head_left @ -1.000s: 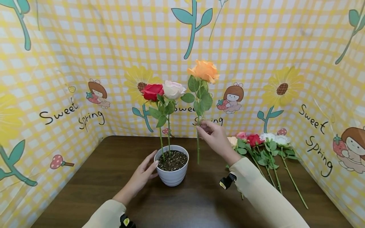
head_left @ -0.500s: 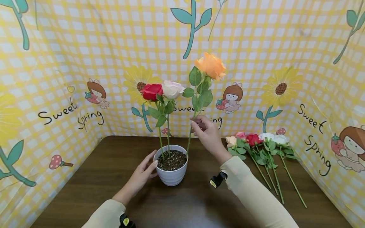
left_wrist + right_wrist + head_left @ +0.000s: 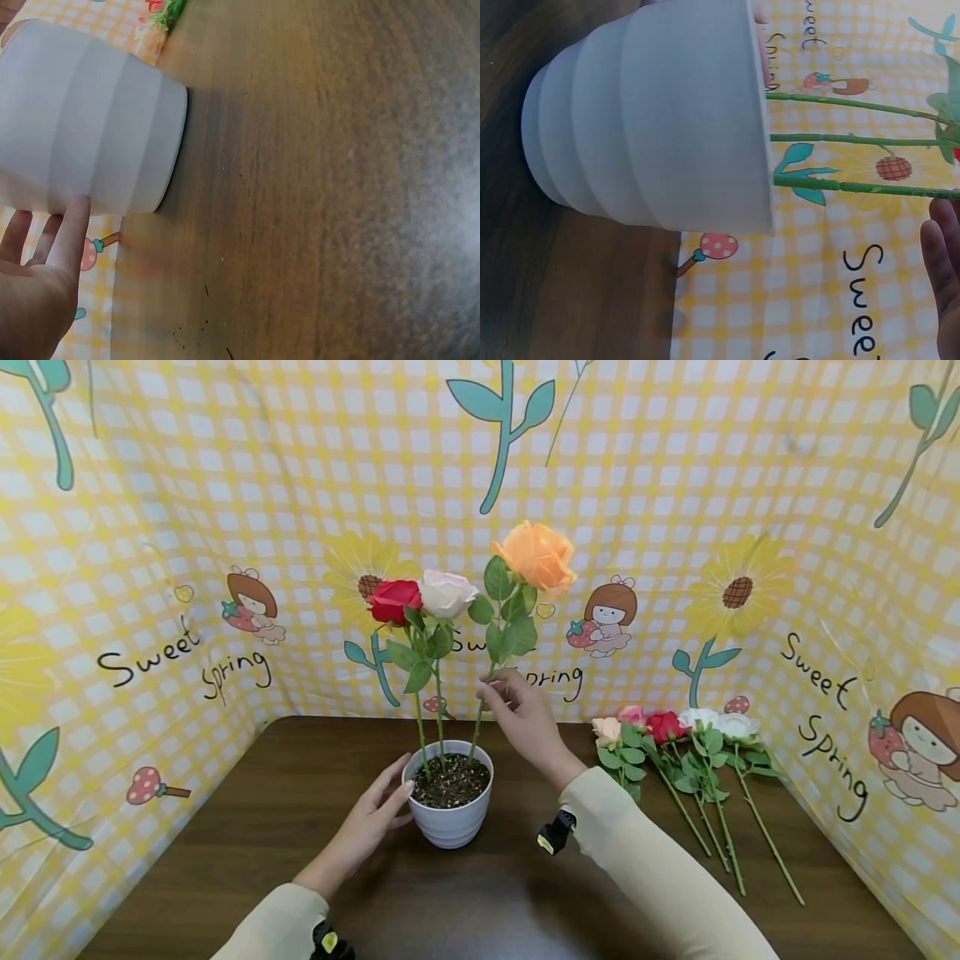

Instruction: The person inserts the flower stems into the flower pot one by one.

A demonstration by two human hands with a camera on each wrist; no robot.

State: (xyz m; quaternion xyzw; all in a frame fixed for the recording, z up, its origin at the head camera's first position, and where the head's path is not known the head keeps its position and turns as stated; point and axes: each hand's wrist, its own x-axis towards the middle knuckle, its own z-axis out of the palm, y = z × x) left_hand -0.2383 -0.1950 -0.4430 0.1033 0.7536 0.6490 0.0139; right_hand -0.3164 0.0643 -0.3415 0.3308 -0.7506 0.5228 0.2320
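In the head view a white ribbed pot [image 3: 450, 824] filled with dark soil [image 3: 453, 787] stands on the table. My left hand [image 3: 367, 818] rests against its left side, thumb near the rim; the left wrist view shows those fingers [image 3: 71, 240] extended along the wall. A red rose [image 3: 396, 602] and a pale pink rose [image 3: 447, 594] stand upright in the soil. Above the pot's right side my right hand [image 3: 525, 714] pinches the stem of a taller orange rose [image 3: 536, 557]. Its lower end reaches in behind the rim, where the right wrist view hides it.
Several more roses lie on the table [image 3: 217, 852] at the right: a peach one [image 3: 607, 732], a pink one [image 3: 632, 716], a red one [image 3: 666, 725] and white ones [image 3: 738, 725], stems toward me. A yellow checked cloth [image 3: 630, 460] hangs behind and along both sides.
My right hand has carried the orange rose leftward, from beside the pot to over it, and its stem end now sits inside the rim. My left hand has stayed at the pot.
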